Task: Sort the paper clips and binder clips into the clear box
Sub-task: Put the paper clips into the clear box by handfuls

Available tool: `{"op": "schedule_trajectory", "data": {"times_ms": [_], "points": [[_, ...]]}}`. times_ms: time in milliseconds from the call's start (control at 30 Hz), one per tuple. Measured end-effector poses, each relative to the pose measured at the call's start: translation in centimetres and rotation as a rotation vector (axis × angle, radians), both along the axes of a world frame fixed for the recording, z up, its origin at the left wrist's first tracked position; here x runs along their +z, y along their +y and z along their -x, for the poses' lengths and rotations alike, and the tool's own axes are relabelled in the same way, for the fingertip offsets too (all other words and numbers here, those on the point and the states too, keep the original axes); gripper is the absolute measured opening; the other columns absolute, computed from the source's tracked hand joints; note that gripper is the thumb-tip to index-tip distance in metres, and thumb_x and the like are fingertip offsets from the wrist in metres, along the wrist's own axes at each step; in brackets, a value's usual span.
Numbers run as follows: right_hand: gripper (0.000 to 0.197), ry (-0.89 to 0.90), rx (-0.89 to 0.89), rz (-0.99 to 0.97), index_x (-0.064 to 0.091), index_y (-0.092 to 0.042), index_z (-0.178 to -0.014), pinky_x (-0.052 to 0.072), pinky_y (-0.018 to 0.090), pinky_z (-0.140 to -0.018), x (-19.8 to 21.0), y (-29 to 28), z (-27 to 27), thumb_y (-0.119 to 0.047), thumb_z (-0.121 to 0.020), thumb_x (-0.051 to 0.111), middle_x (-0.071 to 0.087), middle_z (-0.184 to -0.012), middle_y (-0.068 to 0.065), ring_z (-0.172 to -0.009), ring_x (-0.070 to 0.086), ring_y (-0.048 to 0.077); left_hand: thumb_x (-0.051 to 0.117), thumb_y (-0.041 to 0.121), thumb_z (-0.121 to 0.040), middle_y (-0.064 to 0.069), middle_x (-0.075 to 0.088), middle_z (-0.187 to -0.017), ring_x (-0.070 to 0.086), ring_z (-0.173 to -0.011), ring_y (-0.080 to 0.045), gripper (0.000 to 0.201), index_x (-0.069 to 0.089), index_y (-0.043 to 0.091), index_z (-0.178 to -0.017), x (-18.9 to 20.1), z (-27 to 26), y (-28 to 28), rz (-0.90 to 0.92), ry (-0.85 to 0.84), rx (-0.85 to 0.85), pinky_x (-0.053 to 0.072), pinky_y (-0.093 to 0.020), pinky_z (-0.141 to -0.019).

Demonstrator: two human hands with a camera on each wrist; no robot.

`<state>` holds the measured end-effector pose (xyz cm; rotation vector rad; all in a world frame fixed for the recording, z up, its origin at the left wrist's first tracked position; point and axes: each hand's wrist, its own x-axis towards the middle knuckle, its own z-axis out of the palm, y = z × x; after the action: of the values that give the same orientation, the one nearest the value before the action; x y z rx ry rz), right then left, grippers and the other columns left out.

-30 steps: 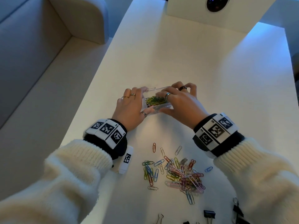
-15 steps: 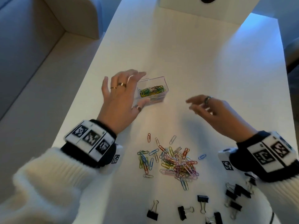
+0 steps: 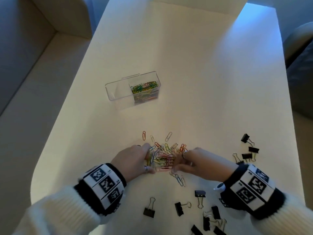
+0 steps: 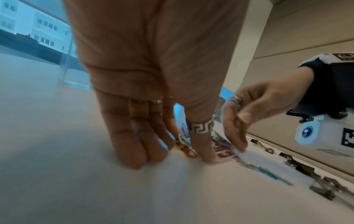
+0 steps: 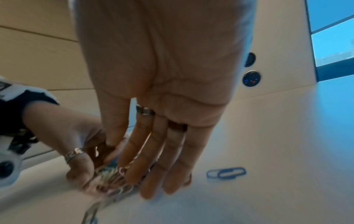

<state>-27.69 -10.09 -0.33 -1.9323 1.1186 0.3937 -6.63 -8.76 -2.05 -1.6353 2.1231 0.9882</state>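
Black binder clips wait nearest us; both our hands, off the box half a second ago, now rake the paper clips together, left hand and right hand straight-fingered, gripping nothing. Beyond, the clear box stands part-filled.

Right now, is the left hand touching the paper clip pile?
Touching. Head view: left hand fingers sit on the paper clip pile edge; the left wrist view shows clips against its fingertips.

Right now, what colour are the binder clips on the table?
Black, with silver wire handles; the binder clips show best in the head view.
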Motion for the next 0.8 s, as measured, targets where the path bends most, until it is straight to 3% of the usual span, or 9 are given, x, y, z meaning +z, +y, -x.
{"op": "schedule_trajectory", "data": {"times_ms": [100, 167, 300, 367, 533, 667, 800], "points": [[0.019, -0.096, -0.122, 0.093, 0.06, -0.026, -0.093, 0.046, 0.014, -0.07, 1.2, -0.7, 0.8, -0.042, -0.087, 0.053, 0.062, -0.084, -0.012, -0.076, 0.057, 0.004, 0.062, 0.058, -0.074, 0.001, 0.053, -0.083, 0.052, -0.074, -0.017, 0.048, 0.035, 0.021, -0.089, 0.7, 1.0, 0.1, 0.064, 0.031, 0.004, 0.039, -0.026, -0.061], [0.029, -0.034, -0.083, 0.159, 0.051, -0.029, -0.091, 0.044, 0.017, -0.066, 1.8, -0.2, 1.3, -0.053, -0.078, 0.059, 0.054, -0.086, -0.013, -0.074, 0.051, 0.005, 0.06, 0.065, -0.07, 0.002, 0.056, -0.086, 0.055, -0.076, -0.017, 0.058, 0.035, 0.021, -0.097, 1.0, 1.6, 0.9, 0.106, -0.005, -0.028, 0.042, -0.027, -0.061], [0.081, 0.247, 0.144, 0.291, 0.037, -0.02, -0.12, 0.042, 0.028, -0.085, 0.7, 2.3, 0.3, -0.068, -0.061, 0.064, 0.042, -0.116, -0.003, -0.099, 0.05, 0.016, 0.059, 0.071, -0.066, -0.001, 0.064, -0.096, 0.062, -0.085, -0.021, 0.077, 0.033, 0.016, -0.113, 0.5, 3.7, 2.0, 0.163, -0.102, -0.126, 0.045, -0.03, -0.064], [0.09, 0.29, 0.164, 0.372, 0.029, -0.016, -0.128, 0.042, 0.033, -0.092, -0.4, 2.5, -0.4, -0.065, -0.062, 0.066, 0.039, -0.122, 0.002, -0.108, 0.05, 0.021, 0.058, 0.071, -0.069, -0.002, 0.065, -0.099, 0.064, -0.088, -0.022, 0.08, 0.033, 0.014, -0.118, 0.1, 4.6, 1.6, 0.213, -0.118, -0.116, 0.046, -0.031, -0.065], [0.082, 0.198, -0.14, 0.37, 0.034, -0.02, -0.119, 0.045, 0.029, -0.088, 0.2, 0.5, 1.1, -0.059, -0.058, 0.072, 0.036, -0.116, 0.0, -0.105, 0.046, 0.017, 0.055, 0.071, -0.071, -0.002, 0.064, -0.104, 0.062, -0.093, -0.021, 0.076, 0.033, 0.017, -0.121, 0.5, 5.3, 0.8, 0.299, -0.123, -0.043, 0.047, -0.031, -0.069], [0.075, 0.15, -0.322, 0.302, 0.033, -0.023, -0.124, 0.04, 0.025, -0.091, 0.6, 0.7, 3.1, -0.053, -0.066, 0.07, 0.03, -0.121, -0.001, -0.116, 0.037, 0.015, 0.052, 0.074, -0.067, -0.005, 0.036, -0.132, 0.037, -0.122, -0.024, 0.09, 0.022, 0.02, -0.132, 0.9, 4.5, 0.9, 0.368, -0.193, 0.013, 0.039, -0.038, -0.092], [0.066, 0.12, -0.397, 0.208, 0.035, -0.017, -0.13, 0.036, 0.025, -0.101, -0.5, 2.0, 2.7, -0.044, -0.078, 0.064, 0.034, -0.126, 0.0, -0.117, 0.043, 0.016, 0.045, 0.072, -0.074, -0.009, 0.003, -0.152, 0.009, -0.14, -0.029, 0.104, -0.006, 0.016, -0.145, 0.1, 4.1, 1.1, 0.28, -0.216, 0.095, 0.028, -0.044, -0.11]]}}
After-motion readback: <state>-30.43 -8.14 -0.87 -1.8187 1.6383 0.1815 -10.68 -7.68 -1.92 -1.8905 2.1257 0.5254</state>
